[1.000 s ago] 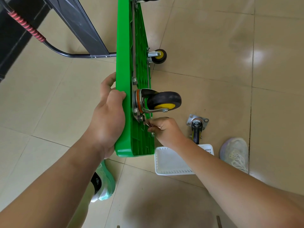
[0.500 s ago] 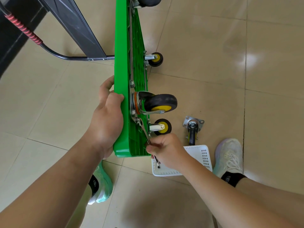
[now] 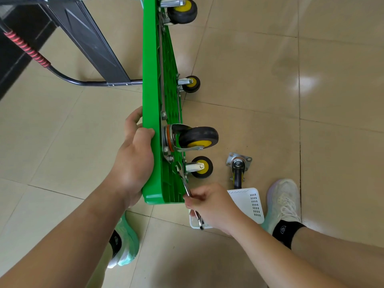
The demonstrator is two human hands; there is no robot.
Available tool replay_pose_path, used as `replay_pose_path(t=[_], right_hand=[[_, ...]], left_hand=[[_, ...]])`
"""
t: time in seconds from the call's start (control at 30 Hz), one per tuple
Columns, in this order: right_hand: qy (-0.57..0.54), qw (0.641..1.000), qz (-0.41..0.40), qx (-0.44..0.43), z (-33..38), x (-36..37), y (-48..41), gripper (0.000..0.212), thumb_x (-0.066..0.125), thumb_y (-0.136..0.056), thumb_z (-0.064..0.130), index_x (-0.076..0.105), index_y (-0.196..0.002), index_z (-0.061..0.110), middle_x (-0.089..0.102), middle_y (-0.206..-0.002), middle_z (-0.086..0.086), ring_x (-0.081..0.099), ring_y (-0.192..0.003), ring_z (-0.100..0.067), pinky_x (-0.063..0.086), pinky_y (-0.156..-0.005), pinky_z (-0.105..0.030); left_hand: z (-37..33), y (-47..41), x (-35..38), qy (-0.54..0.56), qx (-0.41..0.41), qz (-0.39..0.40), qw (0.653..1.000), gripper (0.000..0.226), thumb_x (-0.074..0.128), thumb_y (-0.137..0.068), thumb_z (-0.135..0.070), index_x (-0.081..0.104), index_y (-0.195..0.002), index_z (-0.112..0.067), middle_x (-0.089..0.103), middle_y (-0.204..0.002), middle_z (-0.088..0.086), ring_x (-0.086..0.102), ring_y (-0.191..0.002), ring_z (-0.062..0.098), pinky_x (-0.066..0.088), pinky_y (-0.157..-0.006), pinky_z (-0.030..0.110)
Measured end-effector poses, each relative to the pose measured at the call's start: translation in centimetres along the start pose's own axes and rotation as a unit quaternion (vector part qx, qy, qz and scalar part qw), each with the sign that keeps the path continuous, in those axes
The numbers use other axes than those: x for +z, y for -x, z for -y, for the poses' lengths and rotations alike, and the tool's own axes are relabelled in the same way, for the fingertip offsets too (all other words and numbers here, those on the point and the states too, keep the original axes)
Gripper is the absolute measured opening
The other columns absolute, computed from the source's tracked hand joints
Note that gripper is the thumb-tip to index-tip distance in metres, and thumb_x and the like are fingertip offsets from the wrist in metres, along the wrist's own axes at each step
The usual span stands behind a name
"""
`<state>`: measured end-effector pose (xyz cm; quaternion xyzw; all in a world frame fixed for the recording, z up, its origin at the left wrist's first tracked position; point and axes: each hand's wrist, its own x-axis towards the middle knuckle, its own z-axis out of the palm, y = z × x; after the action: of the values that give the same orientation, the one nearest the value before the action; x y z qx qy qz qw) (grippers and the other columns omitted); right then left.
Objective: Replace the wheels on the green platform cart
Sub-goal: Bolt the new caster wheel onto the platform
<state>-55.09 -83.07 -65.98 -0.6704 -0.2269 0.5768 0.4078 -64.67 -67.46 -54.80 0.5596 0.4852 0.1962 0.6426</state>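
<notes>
As the left hand (image 3: 135, 163) grips the edge-tipped green cart (image 3: 150, 80) with yellow-hubbed wheels (image 3: 197, 139), the right hand (image 3: 212, 204) pinches a wrench (image 3: 185, 183).

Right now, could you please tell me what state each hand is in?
Left hand: closed, gripping the edge of the green platform cart.
Right hand: closed, holding a wrench against the cart's underside.
</notes>
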Motion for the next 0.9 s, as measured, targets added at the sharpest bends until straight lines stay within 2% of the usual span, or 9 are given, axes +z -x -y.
replay_pose_path(t=[0.1, 0.17, 0.27, 0.4, 0.43, 0.5, 0.7, 0.83, 0.9], right_hand=[[0.057, 0.997, -0.029, -0.039, -1.6, -0.8, -1.7, 0.016, 0.07, -0.092, 0.014, 0.077, -0.082, 0.023, 0.06, -0.068, 0.001, 0.047, -0.055, -0.007, 0.04, -0.059, -0.024], [0.064, 0.995, -0.026, -0.066, -2.0, -1.1, -2.9, 0.009, 0.07, -0.092, 0.016, 0.078, -0.091, 0.021, 0.056, -0.068, 0.004, 0.04, -0.055, -0.005, 0.038, -0.059, -0.022], [0.08, 0.991, -0.038, -0.098, -2.1, -1.2, -4.6, 0.01, 0.072, -0.091, 0.017, 0.078, -0.098, 0.021, 0.058, -0.068, 0.012, 0.045, -0.059, 0.0, 0.042, -0.062, -0.018], [0.112, 0.984, -0.047, -0.129, -2.2, -1.2, -6.0, 0.016, 0.072, -0.091, 0.014, 0.079, -0.104, 0.021, 0.075, -0.084, 0.005, 0.066, -0.077, -0.014, 0.054, -0.077, -0.027], [0.114, 0.983, -0.044, -0.136, -2.2, -1.2, -6.3, 0.019, 0.072, -0.092, 0.013, 0.079, -0.107, 0.02, 0.075, -0.083, 0.013, 0.066, -0.076, -0.007, 0.055, -0.074, -0.022], [0.124, 0.981, -0.038, -0.147, -2.0, -1.1, -6.9, 0.022, 0.071, -0.093, 0.011, 0.078, -0.113, 0.018, 0.067, -0.072, 0.03, 0.06, -0.07, 0.009, 0.043, -0.066, -0.006], [0.124, 0.982, -0.025, -0.143, -1.7, -0.7, -7.5, 0.023, 0.07, -0.093, 0.008, 0.076, -0.115, 0.012, 0.061, -0.067, 0.038, 0.057, -0.07, 0.017, 0.037, -0.068, 0.0], [0.071, 0.987, -0.027, -0.139, -1.9, 0.1, -6.7, 0.023, 0.068, -0.093, 0.004, 0.076, -0.115, 0.008, 0.069, -0.082, 0.028, 0.059, -0.078, 0.014, 0.044, -0.08, -0.006], [0.056, 0.988, -0.034, -0.14, -1.9, 0.5, -6.2, 0.021, 0.067, -0.094, 0.003, 0.077, -0.112, 0.006, 0.068, -0.076, 0.032, 0.059, -0.075, 0.015, 0.042, -0.079, -0.005]], left_hand=[[-0.1, 0.1, 0.1, -0.002, -0.005, -0.001, 1.0, 0.044, 0.037, -0.087, -0.037, 0.05, -0.121, -0.063, 0.072, -0.099, 0.012, 0.07, -0.076, 0.032, 0.063, -0.064, 0.053], [-0.2, 0.1, 0.2, -0.005, -0.007, -0.002, 1.0, 0.043, 0.036, -0.087, -0.038, 0.049, -0.12, -0.063, 0.072, -0.102, 0.014, 0.07, -0.079, 0.035, 0.063, -0.063, 0.052], [-0.3, 0.2, 0.3, 0.0, -0.007, 0.005, 1.0, 0.043, 0.036, -0.089, -0.038, 0.047, -0.122, -0.062, 0.072, -0.105, 0.016, 0.071, -0.082, 0.039, 0.063, -0.066, 0.058], [-0.4, 0.3, 0.4, 0.004, -0.01, 0.0, 1.0, 0.044, 0.036, -0.088, -0.038, 0.047, -0.123, -0.061, 0.073, -0.104, 0.015, 0.071, -0.084, 0.044, 0.061, -0.069, 0.065], [-0.5, 0.3, 0.4, 0.003, -0.01, -0.002, 1.0, 0.043, 0.036, -0.088, -0.037, 0.048, -0.121, -0.061, 0.073, -0.104, 0.014, 0.07, -0.088, 0.048, 0.06, -0.07, 0.067], [-0.5, 0.4, 0.4, 0.002, -0.007, -0.008, 1.0, 0.042, 0.036, -0.088, -0.037, 0.05, -0.118, -0.063, 0.073, -0.104, 0.015, 0.067, -0.095, 0.051, 0.059, -0.071, 0.068], [-0.5, 0.4, 0.4, -0.005, 0.0, -0.012, 1.0, 0.041, 0.036, -0.088, -0.038, 0.05, -0.119, -0.062, 0.071, -0.106, 0.019, 0.067, -0.095, 0.052, 0.057, -0.073, 0.071], [-0.3, 0.2, 0.3, -0.017, 0.012, -0.009, 1.0, 0.041, 0.036, -0.087, -0.039, 0.049, -0.117, -0.064, 0.073, -0.1, 0.012, 0.07, -0.084, 0.039, 0.06, -0.073, 0.065], [-0.2, 0.1, 0.2, -0.019, 0.019, -0.003, 1.0, 0.04, 0.037, -0.087, -0.039, 0.048, -0.115, -0.065, 0.074, -0.095, 0.007, 0.07, -0.08, 0.034, 0.062, -0.071, 0.06]])
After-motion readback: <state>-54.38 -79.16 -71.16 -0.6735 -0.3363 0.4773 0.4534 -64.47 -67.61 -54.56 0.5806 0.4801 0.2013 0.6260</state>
